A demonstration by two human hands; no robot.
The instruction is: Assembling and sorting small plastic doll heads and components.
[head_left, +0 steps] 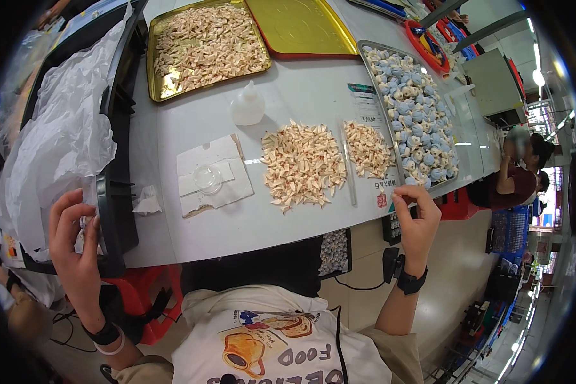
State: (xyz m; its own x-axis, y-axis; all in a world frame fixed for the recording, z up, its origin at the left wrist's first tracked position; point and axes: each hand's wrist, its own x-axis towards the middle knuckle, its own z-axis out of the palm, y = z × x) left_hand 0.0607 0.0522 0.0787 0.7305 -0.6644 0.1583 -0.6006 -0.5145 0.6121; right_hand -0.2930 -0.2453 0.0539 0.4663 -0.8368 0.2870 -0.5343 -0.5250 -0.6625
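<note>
At the table's left edge, my left hand (pixel 75 233) is raised with curled fingers beside a black bin (pixel 118 211) lined with white plastic sheeting (pixel 70 121). Whatever those fingers hold is too small to make out. My right hand (pixel 418 221) pinches thumb and forefinger together by the near corner of a metal tray (pixel 400 160) filled with blue-and-white figurines (pixel 416 109); anything in the pinch cannot be made out. Between my hands lie a large pile of small cream pointed pieces with reddish marks (pixel 304 163) and a smaller pile (pixel 368 148), parted by a thin stick-like tool (pixel 349 166).
A clear round dish (pixel 207 179) sits on white card (pixel 189 198). Behind it stands a white squeeze bottle (pixel 248 107). Farther back are a gold tray (pixel 152 77) of cream pieces and a bare gold tray (pixel 307 29). Another person (pixel 521 173) is at the far right.
</note>
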